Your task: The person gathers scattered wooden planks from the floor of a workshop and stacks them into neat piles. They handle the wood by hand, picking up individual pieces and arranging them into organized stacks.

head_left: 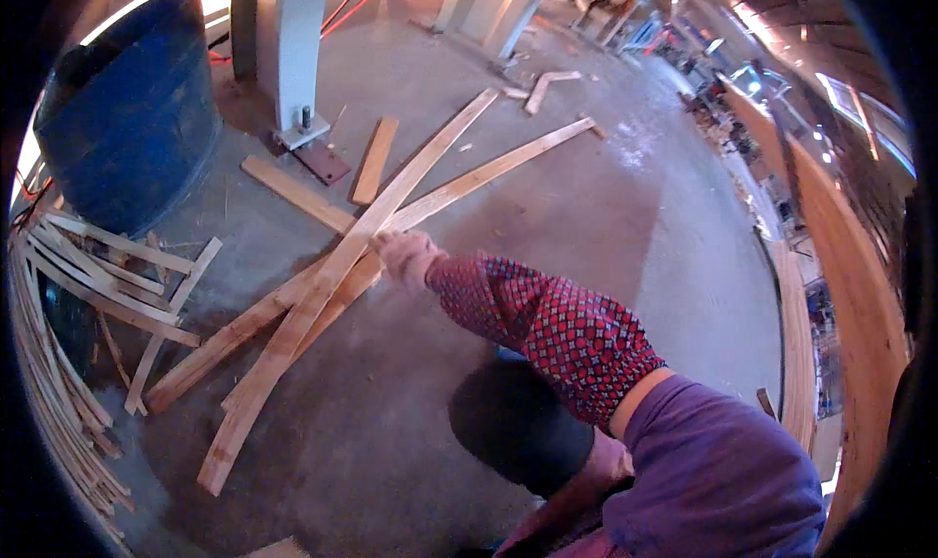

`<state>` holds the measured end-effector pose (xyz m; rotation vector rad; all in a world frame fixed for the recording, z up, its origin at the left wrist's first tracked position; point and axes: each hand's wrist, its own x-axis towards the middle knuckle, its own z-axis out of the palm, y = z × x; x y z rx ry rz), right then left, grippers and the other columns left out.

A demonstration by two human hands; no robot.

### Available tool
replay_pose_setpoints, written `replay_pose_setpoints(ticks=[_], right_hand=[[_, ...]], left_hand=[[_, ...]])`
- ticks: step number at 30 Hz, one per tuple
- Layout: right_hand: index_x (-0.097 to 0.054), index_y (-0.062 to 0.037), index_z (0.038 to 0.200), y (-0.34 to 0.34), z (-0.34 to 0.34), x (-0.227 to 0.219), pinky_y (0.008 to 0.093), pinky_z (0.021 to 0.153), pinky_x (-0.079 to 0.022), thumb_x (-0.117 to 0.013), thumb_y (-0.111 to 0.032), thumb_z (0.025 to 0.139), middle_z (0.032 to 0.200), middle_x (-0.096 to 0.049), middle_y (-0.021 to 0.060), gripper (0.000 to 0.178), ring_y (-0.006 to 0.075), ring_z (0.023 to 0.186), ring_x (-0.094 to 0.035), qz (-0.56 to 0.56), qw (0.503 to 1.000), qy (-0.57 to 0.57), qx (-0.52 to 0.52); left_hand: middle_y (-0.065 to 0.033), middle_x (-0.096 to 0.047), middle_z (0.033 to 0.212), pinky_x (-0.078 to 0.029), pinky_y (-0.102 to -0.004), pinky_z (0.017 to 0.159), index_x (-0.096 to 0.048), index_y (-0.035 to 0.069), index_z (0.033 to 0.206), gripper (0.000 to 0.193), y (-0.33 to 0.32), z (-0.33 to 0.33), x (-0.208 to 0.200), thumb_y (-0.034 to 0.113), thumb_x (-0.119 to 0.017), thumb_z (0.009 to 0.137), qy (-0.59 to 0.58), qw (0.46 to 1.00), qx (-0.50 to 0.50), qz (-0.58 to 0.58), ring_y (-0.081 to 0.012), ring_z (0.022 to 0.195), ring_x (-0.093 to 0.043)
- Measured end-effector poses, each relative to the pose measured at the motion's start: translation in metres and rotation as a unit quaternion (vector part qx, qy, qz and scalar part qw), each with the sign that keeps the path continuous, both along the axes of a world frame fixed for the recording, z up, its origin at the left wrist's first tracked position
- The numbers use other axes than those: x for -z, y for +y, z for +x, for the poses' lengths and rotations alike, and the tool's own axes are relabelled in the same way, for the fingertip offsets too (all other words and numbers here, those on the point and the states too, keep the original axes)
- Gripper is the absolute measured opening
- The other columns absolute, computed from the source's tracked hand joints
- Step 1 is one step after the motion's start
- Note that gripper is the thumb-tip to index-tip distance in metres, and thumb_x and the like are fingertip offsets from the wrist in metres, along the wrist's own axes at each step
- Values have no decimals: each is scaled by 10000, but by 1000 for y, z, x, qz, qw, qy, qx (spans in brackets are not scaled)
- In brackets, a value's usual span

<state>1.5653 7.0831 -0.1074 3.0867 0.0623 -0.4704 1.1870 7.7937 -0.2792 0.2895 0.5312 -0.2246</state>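
Observation:
My right arm, in a purple sleeve and a red-and-black patterned oversleeve, reaches out to several crossed wooden boards on the floor. My right hand (408,257), in a pale glove, closes at the crossing, by the edge of the topmost wooden board (283,355). Under that one, a second long board (508,170) runs from lower left to upper right. A shorter board (298,194) meets the crossing from the upper left. Low down, what looks like my left hand (611,457) shows partly beside a dark rounded shape, probably my knee; its fingers are hidden.
A big blue drum (132,118) stands at the upper left, beside a bolted metal post (296,60). Thin wooden strips (73,392) are heaped along the left edge. A small loose board (375,160) lies beyond the crossing. Long timber (848,314) lines the right side.

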Motion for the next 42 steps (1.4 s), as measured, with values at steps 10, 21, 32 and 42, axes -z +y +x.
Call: replay_pose_setpoints(ticks=[10, 21, 32, 42], right_hand=[[-568, -92, 970, -82, 140, 80, 433, 518, -523, -620, -290, 812, 756, -628, 74, 258, 266, 648, -642, -22, 867, -182, -463], [-654, -161, 693, -174, 92, 75, 430, 555, -464, -696, -283, 569, 650, -610, 60, 180, 270, 618, -603, 220, 864, -110, -440], [-723, -107, 722, -134, 7, 21, 419, 495, -520, -710, -479, 657, 651, -668, 104, 378, 297, 614, -669, 164, 858, 188, -449], [-648, -47, 1058, -113, -50, 16, 470, 576, -553, -653, -450, 780, 906, -665, 166, 489, 318, 783, -696, 157, 876, 204, -407]], left_hand=[[-80, -566, 1189, -456, -388, 985, -508, 50, 1222, 459, -330, 82, -137, 379, -597, 914, 202, 949, 150, 192, -241, 1121, -554], [-88, -556, 1259, -383, -483, 1080, -513, 47, 1252, 485, -625, 168, -104, 339, -678, 902, 286, 958, 32, 20, -247, 1239, -481], [-151, -565, 1306, -376, -480, 1064, -537, 69, 1304, 392, -732, 205, -121, 236, -535, 949, -85, 832, 190, 514, -316, 1245, -496], [-145, -615, 1175, -492, -415, 906, -550, 48, 1229, 398, -739, 212, -128, 257, -620, 898, 214, 897, -37, 385, -342, 1086, -594]])
